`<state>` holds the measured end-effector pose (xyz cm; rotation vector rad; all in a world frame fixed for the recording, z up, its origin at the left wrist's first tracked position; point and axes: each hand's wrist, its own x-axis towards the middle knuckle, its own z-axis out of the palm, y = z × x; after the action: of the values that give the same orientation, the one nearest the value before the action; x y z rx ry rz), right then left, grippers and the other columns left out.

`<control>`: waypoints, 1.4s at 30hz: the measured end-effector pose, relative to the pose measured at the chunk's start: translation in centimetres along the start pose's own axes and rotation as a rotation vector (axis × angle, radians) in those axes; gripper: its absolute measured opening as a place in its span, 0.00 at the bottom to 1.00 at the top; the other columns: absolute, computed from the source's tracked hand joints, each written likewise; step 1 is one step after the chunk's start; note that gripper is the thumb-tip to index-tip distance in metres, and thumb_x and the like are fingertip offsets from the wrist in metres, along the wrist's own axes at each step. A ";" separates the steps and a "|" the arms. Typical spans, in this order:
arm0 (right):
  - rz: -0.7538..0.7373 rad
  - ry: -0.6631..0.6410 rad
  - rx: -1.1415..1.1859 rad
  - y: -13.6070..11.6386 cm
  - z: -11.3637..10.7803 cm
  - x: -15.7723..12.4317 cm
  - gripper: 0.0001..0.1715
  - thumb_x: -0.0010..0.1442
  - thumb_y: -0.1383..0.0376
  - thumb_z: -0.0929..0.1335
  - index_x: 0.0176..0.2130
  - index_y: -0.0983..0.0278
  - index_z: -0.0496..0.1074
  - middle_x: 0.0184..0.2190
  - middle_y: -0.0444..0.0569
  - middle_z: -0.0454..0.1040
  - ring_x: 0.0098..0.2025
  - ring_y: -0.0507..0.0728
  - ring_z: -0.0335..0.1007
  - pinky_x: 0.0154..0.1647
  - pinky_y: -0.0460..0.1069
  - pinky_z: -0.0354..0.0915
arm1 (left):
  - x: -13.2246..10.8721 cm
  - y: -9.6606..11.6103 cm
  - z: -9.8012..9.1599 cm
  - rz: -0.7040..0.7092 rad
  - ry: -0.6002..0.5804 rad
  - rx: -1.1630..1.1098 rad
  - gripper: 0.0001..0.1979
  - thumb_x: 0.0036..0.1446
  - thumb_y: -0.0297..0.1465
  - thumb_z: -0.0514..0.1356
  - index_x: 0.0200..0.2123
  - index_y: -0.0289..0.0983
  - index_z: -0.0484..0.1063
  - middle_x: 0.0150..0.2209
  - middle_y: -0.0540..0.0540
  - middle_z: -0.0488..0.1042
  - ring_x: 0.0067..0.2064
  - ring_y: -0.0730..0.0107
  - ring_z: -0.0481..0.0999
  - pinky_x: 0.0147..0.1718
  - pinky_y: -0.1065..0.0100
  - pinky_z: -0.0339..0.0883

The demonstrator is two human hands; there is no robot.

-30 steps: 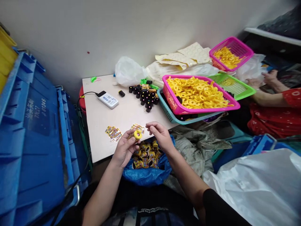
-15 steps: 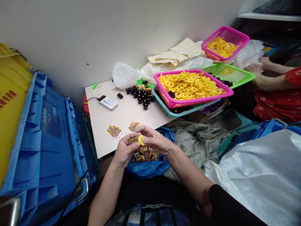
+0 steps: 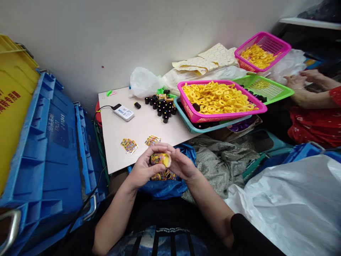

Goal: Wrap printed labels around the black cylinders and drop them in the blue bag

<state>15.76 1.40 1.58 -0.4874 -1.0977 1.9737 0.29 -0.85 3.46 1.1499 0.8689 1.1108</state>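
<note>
My left hand (image 3: pixel 145 167) is closed around a small cylindrical bottle (image 3: pixel 157 158) with a colourful printed wrap and a yellow end, lying sideways with that end to the right. Beside the yellow end, my right hand (image 3: pixel 183 165) is cupped with its thumb raised off the bottle; some of its fingertips are hidden. Under both hands, a blue bag (image 3: pixel 165 188) holds several wrapped pieces (image 3: pixel 170 175) of similar print. Two small fans of printed stickers, a left one (image 3: pixel 129 145) and a right one (image 3: pixel 152 140), lie on the white table (image 3: pixel 112 131) just beyond.
Black bottles (image 3: pixel 163 108) cluster near a pink basket (image 3: pixel 197 115) of yellow rings, stacked on a teal basket (image 3: pixel 186 124). A white corded device (image 3: pixel 124 112) lies left. Blue crates (image 3: pixel 50 142) stand left, a white sack (image 3: pixel 287 192) right. A co-worker's hands (image 3: pixel 298 80) are far right.
My right hand has let go of the yellow end and its thumb has lifted away. The bottle has turned slightly in my left hand, showing more of its print. The view has shifted a little.
</note>
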 end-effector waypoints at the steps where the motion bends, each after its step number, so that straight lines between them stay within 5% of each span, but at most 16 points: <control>1: -0.021 0.004 -0.050 -0.2 -0.3 -0.1 0.37 0.56 0.39 0.62 0.56 0.57 0.66 0.58 0.52 0.66 0.59 0.61 0.62 0.56 0.57 0.62 | -0.1 -0.4 -0.1 -0.017 0.006 -0.050 0.20 0.48 0.35 0.68 0.45 0.41 0.73 0.45 0.45 0.73 0.44 0.65 0.74 0.43 0.67 0.68; 7: -0.230 0.112 -0.548 -0.7 -0.8 -0.3 0.31 0.52 0.53 0.73 0.54 0.54 0.68 0.54 0.50 0.69 0.56 0.60 0.64 0.56 0.56 0.62 | -0.2 -1.4 -0.1 -0.079 0.021 -0.198 0.22 0.51 0.35 0.66 0.49 0.43 0.67 0.50 0.45 0.68 0.52 0.63 0.68 0.49 0.66 0.65; 13: -0.333 0.238 -0.795 -0.4 -1.3 -0.6 0.18 0.57 0.58 0.70 0.47 0.57 0.74 0.44 0.50 0.75 0.46 0.58 0.70 0.50 0.54 0.65 | -0.2 -1.5 0.1 -0.187 0.008 -0.334 0.18 0.55 0.37 0.62 0.49 0.44 0.67 0.47 0.46 0.69 0.42 0.68 0.73 0.39 0.69 0.69; 16: -0.161 0.293 -0.967 0.2 -3.1 -1.3 0.19 0.55 0.58 0.71 0.46 0.59 0.74 0.40 0.50 0.77 0.40 0.58 0.72 0.44 0.54 0.67 | -0.3 -2.7 -1.9 -0.138 0.022 0.061 0.15 0.56 0.35 0.61 0.47 0.42 0.70 0.52 0.43 0.68 0.50 0.62 0.71 0.47 0.62 0.67; 19: -0.012 0.280 -1.208 0.9 -5.2 -0.3 0.16 0.52 0.58 0.72 0.42 0.61 0.76 0.39 0.52 0.77 0.42 0.61 0.72 0.46 0.57 0.65 | 0.2 -4.4 -5.8 0.006 0.308 0.681 0.10 0.57 0.33 0.58 0.41 0.39 0.74 0.51 0.40 0.70 0.55 0.56 0.67 0.55 0.55 0.58; 23: -0.054 0.261 -1.282 1.6 -6.5 7.1 0.14 0.61 0.59 0.65 0.43 0.62 0.75 0.40 0.52 0.77 0.43 0.58 0.72 0.47 0.54 0.65 | 1.7 -5.9 -11.1 -0.083 0.681 1.221 0.17 0.57 0.36 0.58 0.49 0.36 0.73 0.50 0.34 0.70 0.54 0.47 0.65 0.54 0.49 0.56; 27: -0.015 0.287 -1.380 1.2 -6.6 19.2 0.16 0.61 0.65 0.64 0.48 0.67 0.72 0.44 0.54 0.76 0.44 0.56 0.71 0.48 0.51 0.64 | 3.0 -6.7 -13.8 -0.116 0.669 1.320 0.13 0.57 0.36 0.57 0.41 0.37 0.77 0.41 0.37 0.74 0.45 0.51 0.69 0.46 0.55 0.62; 32: -0.023 0.345 -1.463 1.4 -7.1 30.6 0.25 0.63 0.69 0.61 0.59 0.73 0.61 0.59 0.65 0.62 0.59 0.63 0.57 0.59 0.56 0.54 | 3.5 -7.7 -14.8 -0.074 0.674 1.034 0.05 0.54 0.30 0.58 0.32 0.39 0.75 0.34 0.45 0.77 0.40 0.60 0.74 0.42 0.61 0.65; 37: 0.064 0.309 -1.474 2.7 -8.3 34.6 0.25 0.58 0.73 0.63 0.55 0.70 0.65 0.56 0.63 0.64 0.58 0.66 0.57 0.58 0.60 0.54 | 3.1 -7.7 -15.3 -0.099 0.718 0.810 0.11 0.56 0.32 0.58 0.41 0.41 0.76 0.37 0.45 0.79 0.40 0.62 0.77 0.42 0.62 0.67; 42: -0.045 0.429 -1.288 3.0 -7.9 30.5 0.27 0.56 0.74 0.63 0.55 0.67 0.61 0.53 0.58 0.67 0.53 0.61 0.63 0.55 0.57 0.59 | 2.8 -6.3 -15.4 -0.079 0.803 0.644 0.09 0.53 0.33 0.61 0.39 0.40 0.76 0.34 0.46 0.80 0.38 0.63 0.79 0.40 0.64 0.68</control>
<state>1.25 29.05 -3.75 -1.4233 -1.9300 0.8019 -12.21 5.42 -6.04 1.1513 1.9853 1.2804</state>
